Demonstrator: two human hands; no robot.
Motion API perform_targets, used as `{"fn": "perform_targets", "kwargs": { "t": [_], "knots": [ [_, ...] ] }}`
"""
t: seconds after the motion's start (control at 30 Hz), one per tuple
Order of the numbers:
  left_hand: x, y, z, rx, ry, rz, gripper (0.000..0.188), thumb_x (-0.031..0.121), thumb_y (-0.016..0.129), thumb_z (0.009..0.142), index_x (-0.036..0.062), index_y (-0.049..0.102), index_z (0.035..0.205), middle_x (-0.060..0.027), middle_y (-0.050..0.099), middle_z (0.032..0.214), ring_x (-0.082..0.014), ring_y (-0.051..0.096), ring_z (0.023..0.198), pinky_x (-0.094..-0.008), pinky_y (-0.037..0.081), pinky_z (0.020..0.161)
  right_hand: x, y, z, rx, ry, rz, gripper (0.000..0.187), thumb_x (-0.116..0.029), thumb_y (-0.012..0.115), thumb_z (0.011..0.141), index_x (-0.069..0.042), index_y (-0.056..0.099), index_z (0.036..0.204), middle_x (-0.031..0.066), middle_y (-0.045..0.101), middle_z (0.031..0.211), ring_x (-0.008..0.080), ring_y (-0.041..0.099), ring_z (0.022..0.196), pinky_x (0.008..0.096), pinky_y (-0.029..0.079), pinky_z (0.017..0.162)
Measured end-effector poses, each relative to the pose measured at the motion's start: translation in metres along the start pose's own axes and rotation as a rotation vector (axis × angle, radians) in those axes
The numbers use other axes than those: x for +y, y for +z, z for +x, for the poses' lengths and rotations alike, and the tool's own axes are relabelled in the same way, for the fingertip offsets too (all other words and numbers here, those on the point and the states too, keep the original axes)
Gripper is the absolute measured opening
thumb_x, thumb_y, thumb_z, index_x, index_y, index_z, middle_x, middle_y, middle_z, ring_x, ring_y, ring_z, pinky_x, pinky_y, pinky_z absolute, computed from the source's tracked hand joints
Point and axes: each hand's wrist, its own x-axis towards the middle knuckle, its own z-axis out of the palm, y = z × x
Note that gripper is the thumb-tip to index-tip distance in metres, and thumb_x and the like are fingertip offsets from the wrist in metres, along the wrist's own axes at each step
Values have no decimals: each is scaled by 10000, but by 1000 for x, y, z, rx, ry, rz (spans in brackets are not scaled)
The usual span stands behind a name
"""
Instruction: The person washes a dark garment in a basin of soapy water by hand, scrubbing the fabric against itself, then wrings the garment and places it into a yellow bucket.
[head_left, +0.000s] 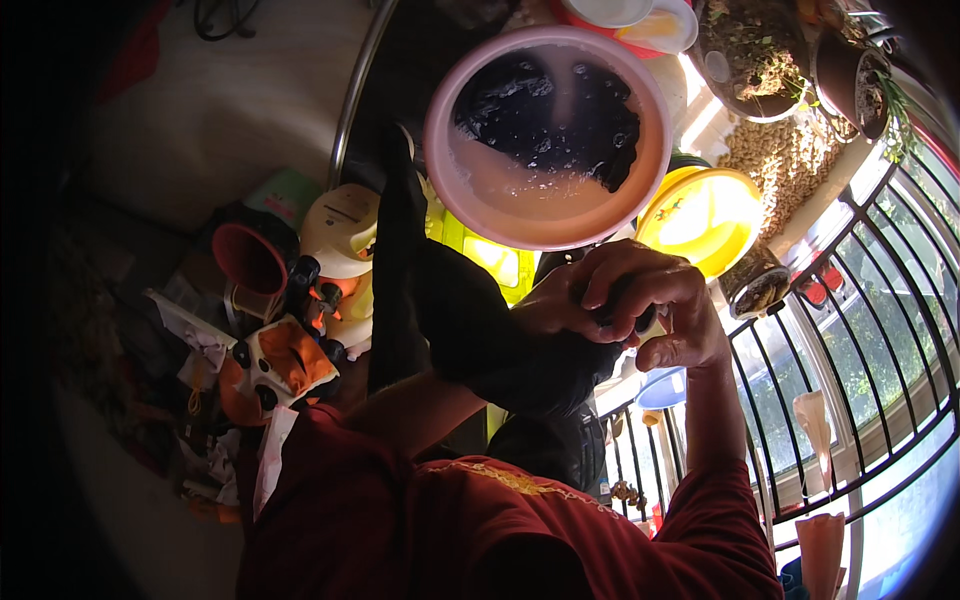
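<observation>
A wet-looking black cloth (470, 330), perhaps a garment, hangs in long folds from my hands and drapes over my left forearm. My left hand (550, 305) is closed on a bunched part of it. My right hand (668, 295) curls over the same bunch, its fingers wrapped round the dark fabric close against the left hand. Just beyond both hands sits a round pink basin (437, 165) of cloudy water. More dark cloth (545, 110) lies soaking in that water, with bubbles on top. The cloth's lower end is partly hidden behind my arm.
Right of the basin stands a yellow basin (735, 225); under the pink one is a yellow-green stool or crate (490, 262). Potted plants (755, 60) and a black railing (850, 260) line the right. Toys and a red-rimmed bucket (248, 258) crowd the left.
</observation>
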Motion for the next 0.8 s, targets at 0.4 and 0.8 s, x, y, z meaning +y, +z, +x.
{"fn": "perform_targets", "kwargs": {
  "t": [0.4,0.8],
  "knots": [
    [1,13,8,151,31,681,626,-22,757,589,31,475,1146,-88,531,1017,-190,534,982,-315,422,891,15,33,-4,659,360,-198,499,-294,463,1000,-31,475,576,3,460,503,85,403,466,265,295,451],
    [-15,-86,56,431,200,1253,740,234,782,697,45,407,1307,-171,626,1080,-326,613,1012,-389,482,853,132,-23,14,854,553,-313,409,-410,537,945,-27,643,848,88,610,893,185,563,846,314,433,791]
  ]
}}
